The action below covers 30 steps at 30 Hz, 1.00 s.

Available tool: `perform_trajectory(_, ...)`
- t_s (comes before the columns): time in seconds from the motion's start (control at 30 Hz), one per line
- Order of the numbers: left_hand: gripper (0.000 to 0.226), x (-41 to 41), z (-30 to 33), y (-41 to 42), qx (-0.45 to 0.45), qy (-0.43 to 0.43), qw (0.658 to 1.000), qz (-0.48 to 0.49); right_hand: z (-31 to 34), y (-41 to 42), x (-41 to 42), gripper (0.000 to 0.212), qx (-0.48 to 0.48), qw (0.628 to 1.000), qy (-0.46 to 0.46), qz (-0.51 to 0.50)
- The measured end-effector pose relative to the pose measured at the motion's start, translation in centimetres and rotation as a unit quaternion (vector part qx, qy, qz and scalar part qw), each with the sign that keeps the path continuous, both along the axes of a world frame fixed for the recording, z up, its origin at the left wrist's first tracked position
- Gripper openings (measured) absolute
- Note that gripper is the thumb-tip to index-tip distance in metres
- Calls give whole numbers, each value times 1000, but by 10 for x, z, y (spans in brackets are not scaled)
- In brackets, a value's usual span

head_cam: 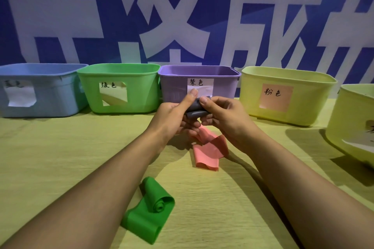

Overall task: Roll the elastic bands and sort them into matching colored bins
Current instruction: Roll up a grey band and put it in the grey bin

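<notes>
Centre of frame: we have a grey-purple band [196, 108] pinched between both hands, mostly rolled, held up just in front of the purple bin [222, 89]. Left hand [176, 115] grips it with the thumb laid over the top; right hand [220, 113] clamps the other end with curled fingers. Roll looks near finished; not yet dropped in.

Left to do, as far as we can judge: the pink band [208, 152] lies loose and folded on the table [60, 147] just below the hands, unrolled. The green band [149, 208], lower centre, is only partly rolled, with a flat tail trailing out.

Bins along the back: blue [50, 95] at upper left, green [141, 91], purple, then a yellow one labelled pink [303, 95]. Their contents are hidden from this angle, so we cannot count bands already sorted.
</notes>
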<state>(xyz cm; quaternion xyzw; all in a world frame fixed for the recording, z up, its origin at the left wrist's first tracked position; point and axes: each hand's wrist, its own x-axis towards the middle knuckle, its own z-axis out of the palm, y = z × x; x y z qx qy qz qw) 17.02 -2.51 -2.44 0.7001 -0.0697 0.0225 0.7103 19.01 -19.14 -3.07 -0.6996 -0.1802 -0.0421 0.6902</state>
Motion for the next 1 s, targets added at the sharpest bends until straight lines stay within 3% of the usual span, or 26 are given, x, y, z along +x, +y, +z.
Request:
perform_trajectory(0.47,65,-3,1,3,104,-43,993,18,0,3,-3,19,7,1000,-7,30)
perform_trajectory(0.8,48,8,-4,5,45,-30,998,-14,1,3,-4,25,6,999,-22,43)
perform_trajectory(1.0,46,15,-8,6,65,-60,996,-24,4,3,-4,32,55,996,42,58)
